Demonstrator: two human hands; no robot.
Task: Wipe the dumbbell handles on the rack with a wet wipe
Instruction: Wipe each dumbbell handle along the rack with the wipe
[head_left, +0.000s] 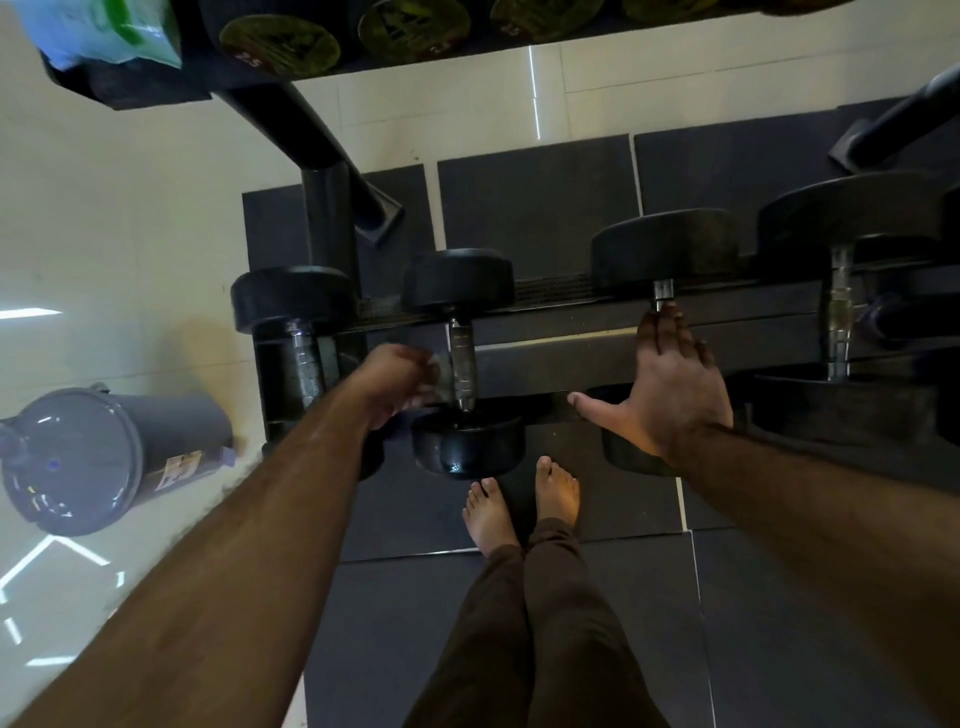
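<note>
Four dumbbells across the lower rack bar, heads front and back, handles running away from the viewer; upper shelf above with green-labelled dumbbell ends and a blue-green packet at its left end. Grey bin standing on pale tile to the left, well apart from the rack; dark mats under and in front; bare feet just before the second dumbbell's front head.

Left hand blurred, fingers curled beside the second dumbbell's handle — something pale, seemingly the wipe, pinched against the steel; grip itself smeared, so cannot tell exactly how tight. Right hand spread flat over the third dumbbell, fingers straight and lying along its handle, thumb out to the left — handle mostly hidden beneath the palm, only a short steel stub showing past the fingertips. Far-left handle and far-right handle untouched.
</note>
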